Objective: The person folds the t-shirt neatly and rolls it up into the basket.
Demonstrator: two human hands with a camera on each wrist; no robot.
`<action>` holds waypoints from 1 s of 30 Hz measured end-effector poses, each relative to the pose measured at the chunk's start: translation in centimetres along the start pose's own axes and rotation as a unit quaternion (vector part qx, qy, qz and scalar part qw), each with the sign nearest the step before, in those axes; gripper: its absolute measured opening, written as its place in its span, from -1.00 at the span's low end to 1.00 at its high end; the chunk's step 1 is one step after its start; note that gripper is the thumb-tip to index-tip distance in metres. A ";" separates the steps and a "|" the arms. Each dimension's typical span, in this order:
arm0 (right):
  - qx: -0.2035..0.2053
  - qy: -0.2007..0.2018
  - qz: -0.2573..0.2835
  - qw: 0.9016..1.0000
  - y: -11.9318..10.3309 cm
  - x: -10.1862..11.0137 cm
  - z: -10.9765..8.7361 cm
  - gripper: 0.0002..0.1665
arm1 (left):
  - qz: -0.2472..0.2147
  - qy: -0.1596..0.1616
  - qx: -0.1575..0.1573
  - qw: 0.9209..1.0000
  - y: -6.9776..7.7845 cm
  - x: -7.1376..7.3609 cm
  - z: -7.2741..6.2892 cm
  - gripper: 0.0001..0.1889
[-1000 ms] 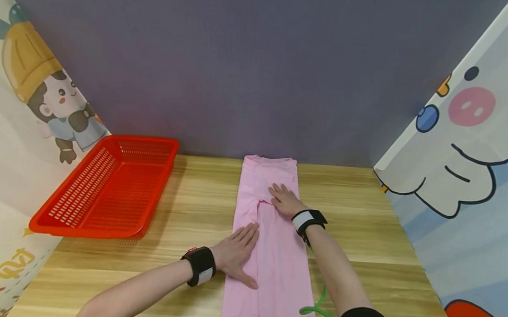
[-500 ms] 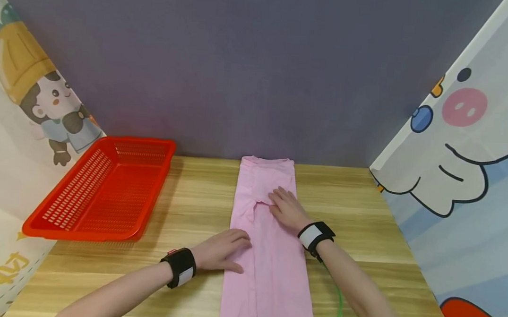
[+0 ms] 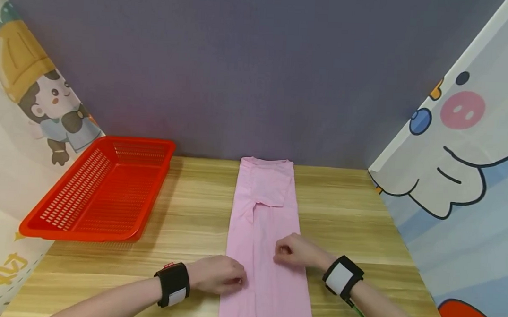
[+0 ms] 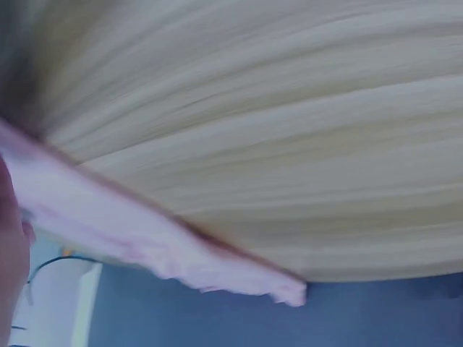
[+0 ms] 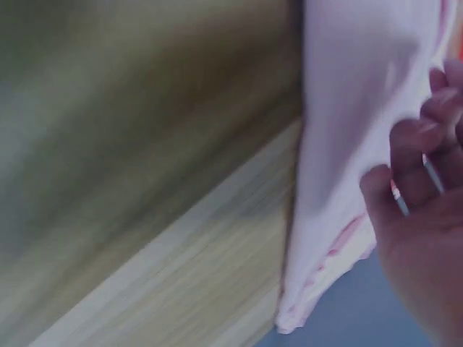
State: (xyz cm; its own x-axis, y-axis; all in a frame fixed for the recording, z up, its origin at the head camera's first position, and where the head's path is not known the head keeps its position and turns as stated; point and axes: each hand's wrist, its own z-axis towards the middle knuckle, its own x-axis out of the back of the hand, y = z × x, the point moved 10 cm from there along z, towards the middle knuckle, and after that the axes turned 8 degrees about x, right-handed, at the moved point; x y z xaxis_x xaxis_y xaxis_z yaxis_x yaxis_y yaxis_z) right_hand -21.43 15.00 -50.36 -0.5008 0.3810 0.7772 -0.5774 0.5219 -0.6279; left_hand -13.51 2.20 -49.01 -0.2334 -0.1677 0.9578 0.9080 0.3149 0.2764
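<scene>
Head view, red basket (image 3: pixel 120 190), apparently folded garment (image 3: pixel 265 225)

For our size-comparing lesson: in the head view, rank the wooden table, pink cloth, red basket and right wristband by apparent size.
1. Wooden table
2. Pink cloth and red basket: too alike to rank
3. Right wristband

Across your left wrist view, the blurred, streaky wood-grained table (image 4: pixel 289 144) fills most of the picture. The pink cloth (image 4: pixel 145 231) slants down from the left edge to the blue panel (image 4: pixel 217 318); part of your left hand (image 4: pixel 11 249) shows there beside it.
</scene>
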 end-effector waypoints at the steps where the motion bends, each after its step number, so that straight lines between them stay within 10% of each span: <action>1: 0.003 -0.015 0.008 1.000 -0.5 -0.5 -0.4 -0.80 | -0.008 -0.018 -0.003 1.000 0.5 -0.2 0.1 -0.97; 13: -0.034 -0.167 0.003 0.985 -5.2 -6.5 -5.0 -0.68 | 0.015 -0.149 0.002 0.989 3.8 -2.8 0.1 -0.64; 22: -0.005 -0.182 -0.112 0.977 -6.7 -8.0 -5.0 -0.59 | 0.138 -0.094 -0.029 0.985 6.1 -1.9 0.1 -0.56; 30: -0.011 -0.171 -0.166 0.971 -7.4 -7.5 -5.3 -0.49 | 0.092 -0.099 0.033 0.990 5.3 -2.0 0.6 -0.74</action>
State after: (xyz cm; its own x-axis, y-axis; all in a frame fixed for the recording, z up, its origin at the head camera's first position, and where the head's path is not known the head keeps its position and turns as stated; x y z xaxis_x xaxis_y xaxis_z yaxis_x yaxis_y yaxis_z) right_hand -9.97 12.29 -51.33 -0.4769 -0.0852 0.8748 -0.7313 0.5906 -0.3412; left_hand -8.46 4.71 -49.44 -0.1365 0.0826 0.9872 0.9180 0.3850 0.0947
